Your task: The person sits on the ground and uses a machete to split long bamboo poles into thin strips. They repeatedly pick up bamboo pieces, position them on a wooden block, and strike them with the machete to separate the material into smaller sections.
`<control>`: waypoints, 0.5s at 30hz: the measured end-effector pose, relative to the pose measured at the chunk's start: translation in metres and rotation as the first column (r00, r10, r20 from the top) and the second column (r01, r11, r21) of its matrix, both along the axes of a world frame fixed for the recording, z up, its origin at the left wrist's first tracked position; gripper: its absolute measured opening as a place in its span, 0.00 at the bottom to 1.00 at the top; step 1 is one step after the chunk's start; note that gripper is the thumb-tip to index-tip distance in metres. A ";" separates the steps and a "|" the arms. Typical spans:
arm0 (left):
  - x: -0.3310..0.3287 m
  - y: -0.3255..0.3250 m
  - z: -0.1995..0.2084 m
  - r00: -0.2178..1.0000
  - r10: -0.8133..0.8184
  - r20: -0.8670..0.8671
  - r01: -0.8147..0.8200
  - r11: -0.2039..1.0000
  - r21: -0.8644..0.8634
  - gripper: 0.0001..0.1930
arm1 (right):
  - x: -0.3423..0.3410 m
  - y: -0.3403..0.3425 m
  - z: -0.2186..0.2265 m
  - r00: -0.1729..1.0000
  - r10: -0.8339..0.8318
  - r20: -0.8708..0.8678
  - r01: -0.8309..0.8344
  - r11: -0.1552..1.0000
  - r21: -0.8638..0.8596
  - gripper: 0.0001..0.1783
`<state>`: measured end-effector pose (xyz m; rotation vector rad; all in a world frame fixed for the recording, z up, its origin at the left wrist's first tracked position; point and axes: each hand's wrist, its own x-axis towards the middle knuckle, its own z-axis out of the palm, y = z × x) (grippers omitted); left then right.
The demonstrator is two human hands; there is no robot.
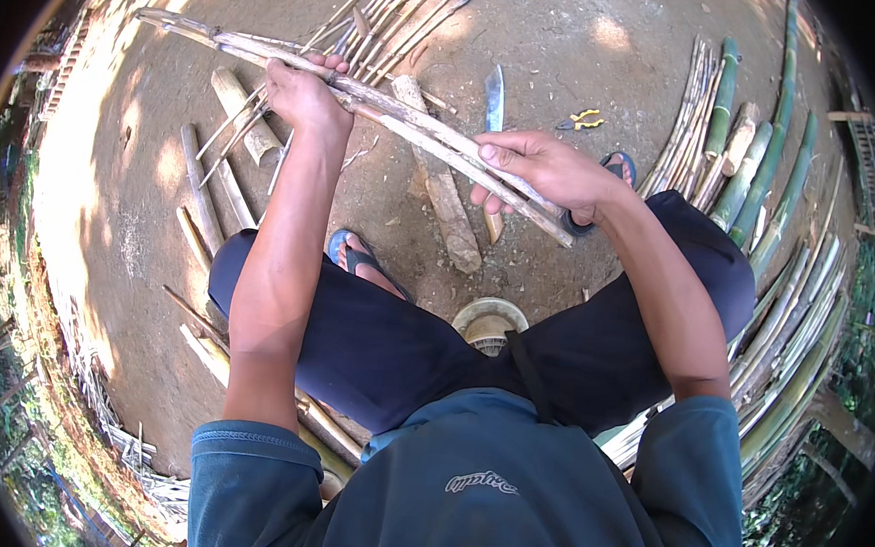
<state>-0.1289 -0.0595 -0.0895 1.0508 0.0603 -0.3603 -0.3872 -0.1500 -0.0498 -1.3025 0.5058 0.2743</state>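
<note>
A few long, pale, dry bamboo sticks (417, 122) stretch slantwise in front of me, from the upper left down toward my right knee. My left hand (308, 97) is wrapped round them near their middle. Closer to the near right end, my right hand (544, 168) grips the same sticks, thumb on top and fingers underneath. Beneath them on the ground lies a short thick log (449, 209). A machete, its blade (495, 99) pointing away from me, lies beyond my right hand, partly hidden by it. Pliers with yellow handles (582, 120) rest farther right.
Thin sticks (398, 20) are heaped ahead. Green bamboo poles (764, 178) and thin canes (683, 128) lie at the right, with split strips (789, 345) nearer. Another log (245, 116) lies at the left. A round pale container (492, 315) stands between my legs.
</note>
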 end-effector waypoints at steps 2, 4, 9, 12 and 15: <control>0.002 -0.003 0.004 1.000 0.030 0.010 -0.029 0.999 -0.014 0.16 | 0.000 0.002 -0.011 0.997 0.021 0.069 -0.019 0.999 -0.035 0.23; 0.006 -0.002 0.008 0.998 0.066 -0.004 -0.066 0.998 -0.005 0.19 | 0.004 0.004 -0.015 0.995 0.038 0.090 -0.030 0.996 -0.086 0.23; 0.010 -0.001 0.007 0.996 0.073 -0.060 -0.075 0.997 -0.032 0.26 | 0.003 0.020 -0.008 0.996 0.000 0.086 0.035 0.917 -0.396 0.20; 0.025 0.001 0.031 0.989 0.027 -0.149 -0.053 0.984 -0.173 0.19 | -0.001 0.023 0.003 0.993 -0.044 0.109 0.095 0.851 -0.517 0.20; 0.063 0.026 0.036 0.996 0.060 -0.066 -0.075 0.962 -0.263 0.20 | -0.007 0.022 0.004 0.992 -0.028 0.119 0.085 0.856 -0.510 0.20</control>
